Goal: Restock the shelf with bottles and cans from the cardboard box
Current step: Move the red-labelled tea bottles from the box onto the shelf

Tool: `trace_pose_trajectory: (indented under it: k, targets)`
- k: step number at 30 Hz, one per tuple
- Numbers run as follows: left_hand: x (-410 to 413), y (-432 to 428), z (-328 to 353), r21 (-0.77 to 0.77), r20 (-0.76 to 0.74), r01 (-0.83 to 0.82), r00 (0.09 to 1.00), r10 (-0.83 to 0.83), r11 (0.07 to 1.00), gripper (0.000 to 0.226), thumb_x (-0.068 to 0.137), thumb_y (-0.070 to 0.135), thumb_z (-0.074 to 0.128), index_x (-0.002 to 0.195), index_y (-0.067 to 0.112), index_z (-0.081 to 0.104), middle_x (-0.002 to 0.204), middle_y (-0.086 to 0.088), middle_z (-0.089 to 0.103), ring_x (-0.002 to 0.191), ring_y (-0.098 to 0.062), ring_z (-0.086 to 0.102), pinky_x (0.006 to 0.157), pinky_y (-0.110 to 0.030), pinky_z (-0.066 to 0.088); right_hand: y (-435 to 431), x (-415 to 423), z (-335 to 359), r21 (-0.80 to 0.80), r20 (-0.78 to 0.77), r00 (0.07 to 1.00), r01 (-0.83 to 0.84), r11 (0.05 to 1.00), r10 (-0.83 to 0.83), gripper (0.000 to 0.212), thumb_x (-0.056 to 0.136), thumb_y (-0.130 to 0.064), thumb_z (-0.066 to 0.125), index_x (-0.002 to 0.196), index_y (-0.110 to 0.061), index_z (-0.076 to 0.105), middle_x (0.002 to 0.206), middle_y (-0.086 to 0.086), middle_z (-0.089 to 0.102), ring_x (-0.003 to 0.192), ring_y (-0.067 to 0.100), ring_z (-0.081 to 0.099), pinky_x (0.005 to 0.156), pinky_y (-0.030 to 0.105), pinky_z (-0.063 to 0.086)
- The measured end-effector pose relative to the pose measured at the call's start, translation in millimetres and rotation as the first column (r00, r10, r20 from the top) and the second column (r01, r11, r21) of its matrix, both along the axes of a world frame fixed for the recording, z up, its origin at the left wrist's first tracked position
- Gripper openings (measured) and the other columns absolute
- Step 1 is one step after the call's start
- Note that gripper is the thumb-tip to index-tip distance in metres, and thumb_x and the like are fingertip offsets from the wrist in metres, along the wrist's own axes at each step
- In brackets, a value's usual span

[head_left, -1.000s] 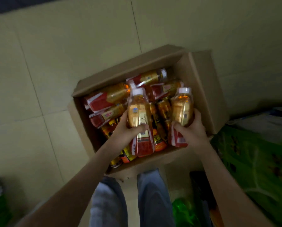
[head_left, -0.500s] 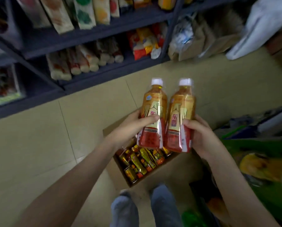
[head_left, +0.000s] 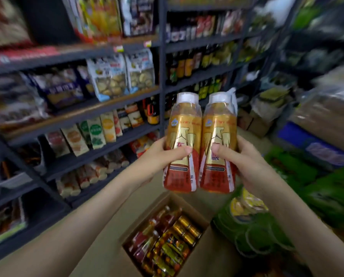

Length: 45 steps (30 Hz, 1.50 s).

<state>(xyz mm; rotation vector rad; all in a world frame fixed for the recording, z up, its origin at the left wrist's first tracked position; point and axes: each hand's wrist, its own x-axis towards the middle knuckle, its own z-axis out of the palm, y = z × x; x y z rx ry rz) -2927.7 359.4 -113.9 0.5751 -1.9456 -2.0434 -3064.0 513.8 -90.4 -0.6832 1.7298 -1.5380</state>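
- Since half a second ago: both bottles raised higher above the cardboard box [head_left: 127,234]; view swung up onto the shelving [head_left: 161,80], more tiers now in sight.
- Left hand [head_left: 163,156] wrapped round mid-body of the left bottle [head_left: 184,140], thumb across the front label, fingers behind and unseen.
- Right hand [head_left: 237,158] wrapped likewise round the right bottle [head_left: 220,140], thumb on the front label.
- Position: both bottles held in the air well above the cardboard box, side by side and touching along their flanks, in front of the shelving, not yet on any tier.
- Orientation: long axes near vertical, white caps up, bases down toward the cardboard box; label fronts facing the camera; tops leaning very slightly apart.
- Handling, judged: full plastic bottles, moderately heavy, fairly stiff walls with some give; glossy sleeve label likely slippery. Mid-body grasp at the waist sound; cap end poor for carrying.
- Cardboard box open on the floor, more bottles and cans [head_left: 187,228] lying inside on their sides.
- Destination tier: cannot tell; dark bottles visible on tiers above the cardboard box, behind the caps.
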Motion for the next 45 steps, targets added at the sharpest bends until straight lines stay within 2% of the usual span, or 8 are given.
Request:
trace_pose_trajectory:
  k: [5,9,15,21,25,29,36,45]
  targets:
    - [3,121,79,-0.161,-0.151,0.078,0.983,-0.103,0.984,0.022,0.081,0.023,0.073,0.096,0.028,0.058,0.078,0.013,0.074,0.075,-0.007,0.071,0.069,-0.026,0.057,136,26,66,-0.214,-0.155,0.979,0.094,0.972,-0.129,0.057,0.067,-0.032,0.081,0.118,-0.02,0.058,0.102,0.001,0.074,0.091,0.02,0.072,0.077,0.039,0.057]
    - [-2,239,124,-0.241,-0.245,0.172,0.941,-0.232,0.955,0.033,0.069,0.032,0.077,0.098,0.026,0.061,0.083,0.008,0.075,0.079,-0.012,0.072,0.068,-0.027,0.057,264,40,111,-0.323,-0.214,0.942,0.182,0.929,-0.258,0.049,0.066,-0.026,0.075,0.111,-0.015,0.061,0.094,0.003,0.075,0.084,0.02,0.073,0.063,0.03,0.057]
    - [-43,386,185,-0.316,-0.337,0.294,0.854,-0.396,0.902,0.027,0.068,0.03,0.077,0.091,0.02,0.065,0.077,0.003,0.074,0.07,-0.012,0.071,0.064,-0.027,0.055,429,44,176,-0.397,-0.332,0.841,0.287,0.872,-0.427,0.046,0.065,-0.027,0.071,0.109,-0.013,0.064,0.096,0.006,0.075,0.087,0.022,0.072,0.072,0.037,0.058]
    - [-108,491,254,-0.381,-0.362,0.442,0.737,-0.57,0.812,0.028,0.068,0.034,0.065,0.091,0.017,0.067,0.082,-0.001,0.075,0.075,-0.015,0.071,0.073,-0.029,0.058,543,25,239,-0.426,-0.402,0.73,0.384,0.819,-0.552,0.04,0.068,-0.029,0.071,0.105,-0.016,0.065,0.09,0.0,0.076,0.082,0.017,0.073,0.065,0.028,0.058]
    - [-150,537,290,-0.491,-0.323,0.518,0.639,-0.698,0.701,0.029,0.067,0.027,0.076,0.093,0.019,0.064,0.08,0.002,0.075,0.073,-0.011,0.071,0.066,-0.026,0.058,594,-6,265,-0.435,-0.441,0.656,0.441,0.785,-0.612,0.042,0.067,-0.03,0.078,0.103,-0.012,0.066,0.09,0.003,0.075,0.083,0.018,0.072,0.071,0.03,0.057]
    - [-197,562,314,-0.556,-0.32,0.527,0.577,-0.751,0.643,0.034,0.073,0.033,0.075,0.103,0.022,0.064,0.093,0.0,0.075,0.088,-0.016,0.071,0.079,-0.031,0.058,628,-42,285,-0.411,-0.482,0.608,0.479,0.776,-0.631,0.048,0.068,-0.033,0.079,0.108,-0.01,0.066,0.099,0.008,0.074,0.09,0.022,0.071,0.079,0.036,0.056]
    - [-272,575,337,-0.561,-0.347,0.469,0.615,-0.708,0.682,0.057,0.062,0.041,0.075,0.113,0.02,0.061,0.099,-0.002,0.074,0.093,-0.02,0.071,0.083,-0.036,0.054,664,-128,302,-0.361,-0.404,0.62,0.567,0.74,-0.673,0.05,0.069,-0.02,0.071,0.116,-0.007,0.062,0.101,0.008,0.074,0.094,0.024,0.069,0.081,0.038,0.055]
    - [-295,563,340,-0.523,-0.455,0.406,0.61,-0.648,0.749,0.086,0.027,0.053,0.088,0.102,0.017,0.065,0.09,-0.003,0.075,0.081,-0.017,0.072,0.061,-0.021,0.055,663,-250,287,-0.198,-0.402,0.712,0.547,0.813,-0.576,0.049,0.083,0.004,0.066,0.126,-0.01,0.046,0.106,0.01,0.067,0.091,0.021,0.066,0.07,0.033,0.054]
